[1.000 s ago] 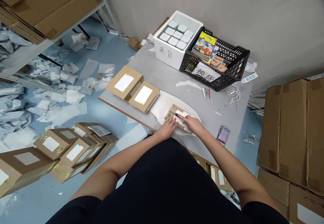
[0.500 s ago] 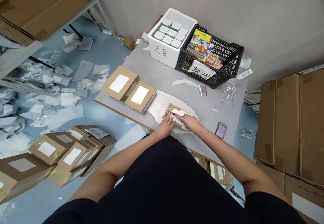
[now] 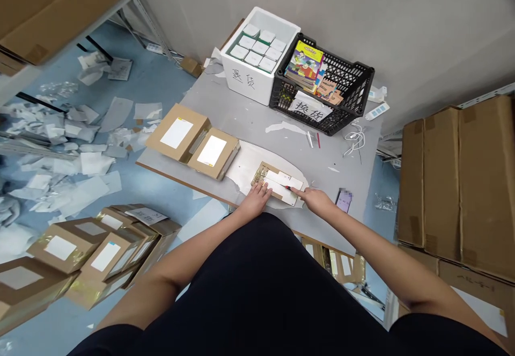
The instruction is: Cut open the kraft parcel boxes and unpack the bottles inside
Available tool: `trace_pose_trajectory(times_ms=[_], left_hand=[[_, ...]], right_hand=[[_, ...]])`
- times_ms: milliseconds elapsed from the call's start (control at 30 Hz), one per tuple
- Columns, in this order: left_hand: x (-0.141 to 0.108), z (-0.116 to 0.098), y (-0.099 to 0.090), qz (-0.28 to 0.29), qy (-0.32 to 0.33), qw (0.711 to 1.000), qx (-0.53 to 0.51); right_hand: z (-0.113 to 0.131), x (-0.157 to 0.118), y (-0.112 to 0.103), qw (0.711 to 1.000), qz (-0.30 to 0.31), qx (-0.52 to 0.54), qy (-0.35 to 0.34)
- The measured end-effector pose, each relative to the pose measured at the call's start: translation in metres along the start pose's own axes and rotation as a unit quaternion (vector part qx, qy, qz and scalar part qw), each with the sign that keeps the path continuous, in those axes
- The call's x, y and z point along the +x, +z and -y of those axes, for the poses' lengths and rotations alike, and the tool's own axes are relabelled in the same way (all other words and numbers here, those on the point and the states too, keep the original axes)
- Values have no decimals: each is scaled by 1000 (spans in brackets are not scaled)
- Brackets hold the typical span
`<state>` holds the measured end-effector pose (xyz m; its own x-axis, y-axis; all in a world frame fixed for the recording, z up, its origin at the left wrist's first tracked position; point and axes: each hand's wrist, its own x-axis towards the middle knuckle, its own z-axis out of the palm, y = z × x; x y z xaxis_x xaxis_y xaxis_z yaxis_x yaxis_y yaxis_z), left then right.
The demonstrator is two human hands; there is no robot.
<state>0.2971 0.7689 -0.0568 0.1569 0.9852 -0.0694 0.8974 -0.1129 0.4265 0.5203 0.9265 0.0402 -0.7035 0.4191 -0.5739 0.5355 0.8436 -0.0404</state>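
A small cardboard parcel [image 3: 277,184] with white labels and clear tape at its left end lies on a pale sheet [image 3: 241,165] near the table's front edge. My left hand [image 3: 256,197] rests on the parcel's lower left part, fingers spread out flat. Closed around a small red and black tool [image 3: 288,188], my right hand [image 3: 315,199] is at the parcel's right end. The tool points left, its tip over the white label. Two brown boxes with white labels, one box [image 3: 176,132] and another box [image 3: 214,153], sit left of the parcel.
At the table's back stand a white foam box [image 3: 250,85] holding several white-topped packs and a black crate [image 3: 346,98] with books. A purple phone [image 3: 343,200] lies at the right. Stacked cartons [image 3: 442,179] flank the table; paper scraps and labelled boxes cover the left floor.
My right hand has drawn the tool rightward along the parcel, from near my left hand to the right end. The whole view has shifted slightly.
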Motion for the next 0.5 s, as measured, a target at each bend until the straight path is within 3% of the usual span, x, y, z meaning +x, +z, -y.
trace_pose_trajectory(times_ms=[233, 500], left_hand=[[3, -6, -4, 43, -9, 995, 92], [6, -8, -4, 71, 2, 989, 133]], right_hand=[[-19, -49, 7, 998, 49, -39, 31], [-19, -62, 16, 998, 50, -16, 47]])
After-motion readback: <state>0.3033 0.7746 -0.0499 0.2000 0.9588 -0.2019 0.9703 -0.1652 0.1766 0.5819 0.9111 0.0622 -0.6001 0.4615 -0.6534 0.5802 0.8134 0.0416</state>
